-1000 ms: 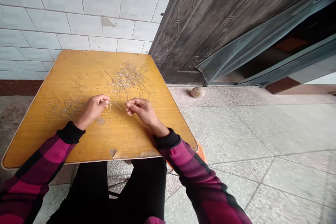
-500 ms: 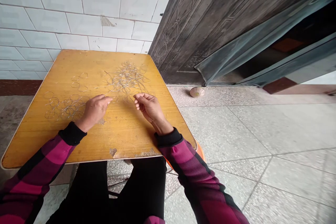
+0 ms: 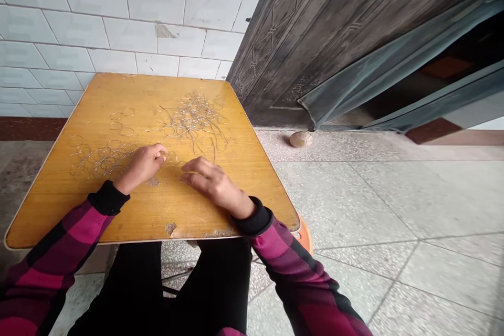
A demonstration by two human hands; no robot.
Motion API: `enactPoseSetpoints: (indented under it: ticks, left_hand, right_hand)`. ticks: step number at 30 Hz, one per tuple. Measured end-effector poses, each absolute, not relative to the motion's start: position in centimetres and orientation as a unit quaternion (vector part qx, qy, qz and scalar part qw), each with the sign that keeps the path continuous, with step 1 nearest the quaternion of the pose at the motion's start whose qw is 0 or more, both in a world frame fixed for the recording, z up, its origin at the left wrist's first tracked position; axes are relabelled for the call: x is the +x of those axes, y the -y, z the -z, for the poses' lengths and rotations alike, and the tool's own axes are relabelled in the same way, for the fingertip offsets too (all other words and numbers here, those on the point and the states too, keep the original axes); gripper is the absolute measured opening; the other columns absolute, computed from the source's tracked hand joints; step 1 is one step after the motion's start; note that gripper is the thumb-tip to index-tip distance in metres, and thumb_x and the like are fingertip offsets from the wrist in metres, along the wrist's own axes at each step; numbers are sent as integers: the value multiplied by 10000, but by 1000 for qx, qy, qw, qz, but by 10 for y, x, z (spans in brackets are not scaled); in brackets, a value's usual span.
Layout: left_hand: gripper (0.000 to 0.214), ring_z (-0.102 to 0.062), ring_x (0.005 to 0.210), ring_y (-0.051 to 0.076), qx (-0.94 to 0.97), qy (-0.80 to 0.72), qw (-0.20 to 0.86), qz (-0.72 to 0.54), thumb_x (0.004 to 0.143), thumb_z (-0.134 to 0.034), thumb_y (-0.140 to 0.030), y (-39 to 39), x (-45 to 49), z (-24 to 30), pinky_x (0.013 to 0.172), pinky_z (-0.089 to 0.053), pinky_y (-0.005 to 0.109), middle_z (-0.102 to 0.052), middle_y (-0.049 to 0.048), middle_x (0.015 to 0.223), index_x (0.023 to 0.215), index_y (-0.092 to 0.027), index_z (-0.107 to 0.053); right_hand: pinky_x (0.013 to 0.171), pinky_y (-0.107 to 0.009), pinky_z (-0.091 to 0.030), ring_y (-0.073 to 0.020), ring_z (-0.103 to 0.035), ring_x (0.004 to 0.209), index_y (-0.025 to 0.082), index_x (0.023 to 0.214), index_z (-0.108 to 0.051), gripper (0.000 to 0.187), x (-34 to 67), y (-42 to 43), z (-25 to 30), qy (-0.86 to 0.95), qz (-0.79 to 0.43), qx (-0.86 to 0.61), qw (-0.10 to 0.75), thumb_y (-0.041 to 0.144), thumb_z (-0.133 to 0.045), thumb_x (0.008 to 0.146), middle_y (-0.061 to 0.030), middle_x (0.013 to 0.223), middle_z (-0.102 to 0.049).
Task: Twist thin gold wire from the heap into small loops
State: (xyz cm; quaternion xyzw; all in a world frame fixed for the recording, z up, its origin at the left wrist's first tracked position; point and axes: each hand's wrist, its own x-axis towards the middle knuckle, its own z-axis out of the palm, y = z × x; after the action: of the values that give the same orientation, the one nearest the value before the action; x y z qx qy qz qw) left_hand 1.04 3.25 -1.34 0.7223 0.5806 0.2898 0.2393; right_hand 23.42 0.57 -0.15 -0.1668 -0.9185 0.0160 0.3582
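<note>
My left hand (image 3: pixel 142 166) is closed in a pinch over the middle of the yellow wooden table (image 3: pixel 189 210). A thin wire (image 3: pixel 171 157) with a small curl sticks out from its fingertips to the right. Close to the wire's free end, my right hand (image 3: pixel 216 185) is turned palm down, thumb and fingers apart, with nothing visible between them. Beyond both hands lies a tangled heap of thin wires (image 3: pixel 192 115). Left of my left hand is a spread of wires bent into loops (image 3: pixel 104 160), and a few more wire loops (image 3: pixel 123 118) lie behind it.
A white tiled wall (image 3: pixel 149 37) stands behind the table, and a dark carved door (image 3: pixel 283 47) with a grey curtain (image 3: pixel 354 73) is at the right. A round pale object (image 3: pixel 301 139) sits on the floor by the door. An orange stool (image 3: pixel 306 235) shows under the table's right corner.
My right hand has opened from a pinch and moved nearer to me, turning palm down. My left hand has stayed almost in place, still pinching; the wire's curl now shows.
</note>
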Motion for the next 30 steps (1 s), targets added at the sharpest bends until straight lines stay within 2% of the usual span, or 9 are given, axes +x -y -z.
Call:
enactPoseSetpoints:
  ticks: [3,6,8,11,13,17,21,24,30]
  left_hand:
    - [114,-513,499,112,645,-561,396,-335,711,-534,-170,-33,13,11,519,-381,233,-618,-9,580,791,-163,-615]
    - [120,-473,464,95,589,-551,461,-370,676,-535,-164,-33,13,9,489,-358,227,-608,-4,576,776,-155,-601]
    - [121,-473,468,96,581,-561,450,-382,671,-544,-171,-35,8,6,484,-353,228,-608,-3,578,773,-157,-608]
    - [88,-485,484,105,599,-588,388,-380,674,-583,-196,-39,-9,-5,492,-356,233,-610,2,572,745,-164,-623]
    - [79,-467,459,103,617,-591,390,-344,668,-626,-222,-42,-23,-14,472,-341,233,-600,2,548,722,-165,-632]
    - [91,-422,409,84,610,-574,447,-313,665,-648,-246,-43,-38,-22,424,-301,221,-580,3,525,701,-165,-628]
    - [92,-433,445,92,657,-573,379,-309,676,-647,-265,-43,-29,-16,441,-315,216,-552,-16,520,679,-173,-640]
    - [151,-509,533,111,709,-536,364,-279,726,-619,-315,-42,-22,-16,510,-391,224,-639,14,635,700,-175,-669]
    - [272,-602,678,134,718,-463,457,-247,807,-585,-406,-33,-17,-22,623,-473,257,-740,80,936,917,-177,-682]
  right_hand:
    - [750,-323,-546,-199,-590,969,144,1007,-641,210,228,2,3,950,4,-132,284,126,-436,969,-112,1021,-647]
    - [736,-321,-549,-208,-593,965,141,962,-650,228,223,6,4,963,11,-98,251,107,-424,966,-111,1004,-658]
    - [742,-319,-552,-205,-599,962,144,959,-650,203,223,8,2,958,-11,-86,273,112,-450,958,-109,998,-660]
    - [780,-318,-552,-184,-619,930,158,964,-647,93,227,5,0,914,-82,-112,382,158,-566,917,-97,982,-652]
    - [796,-314,-550,-172,-631,920,172,954,-648,73,230,0,1,877,-130,-142,440,182,-625,886,-84,977,-647]
    - [803,-319,-547,-169,-639,913,193,915,-668,70,232,-11,8,874,-179,-177,416,217,-603,903,-68,951,-659]
    - [801,-311,-545,-167,-643,917,200,901,-676,100,229,-14,15,877,-198,-191,394,251,-591,913,-67,952,-670]
    - [804,-315,-541,-170,-645,927,201,897,-677,91,229,-13,15,858,-196,-220,422,246,-598,908,-73,961,-669]
    - [784,-343,-534,-179,-647,884,207,875,-681,52,232,-14,10,812,-174,-266,489,223,-632,881,-70,943,-678]
